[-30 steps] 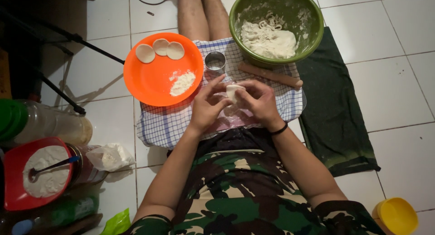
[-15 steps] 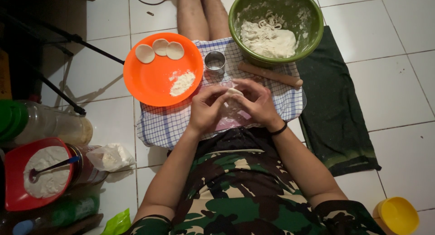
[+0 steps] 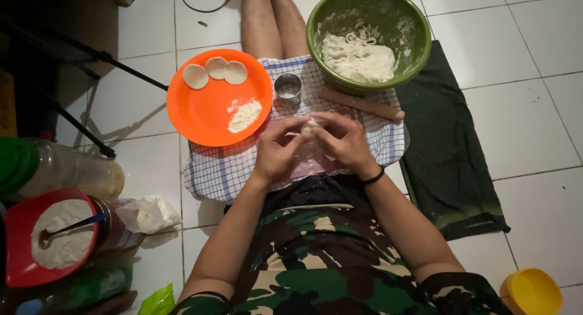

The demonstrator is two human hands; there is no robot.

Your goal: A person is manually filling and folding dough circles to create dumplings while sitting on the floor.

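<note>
- a small pale lump of dough (image 3: pixel 308 129) is pinched between both hands, left hand (image 3: pixel 276 150) and right hand (image 3: pixel 345 140) closed on it, over the blue-checked cloth (image 3: pixel 218 169)
- a round orange plastic plate (image 3: pixel 206 108) with three dough discs (image 3: pixel 215 72) is seen just left
- a small metal ring cutter (image 3: pixel 288 87) is parked just beyond the hands

Orange plate (image 3: pixel 200 117) holds three dough discs (image 3: pixel 215 72) and a flour heap (image 3: pixel 244 115). Right of plate: metal ring cutter (image 3: pixel 288 88), rolling pin (image 3: pixel 361 103), green bowl (image 3: pixel 419 32). Left of plate, lower: red flour bowl (image 3: pixel 21 272), plastic bottle (image 3: pixel 61 169)
</note>
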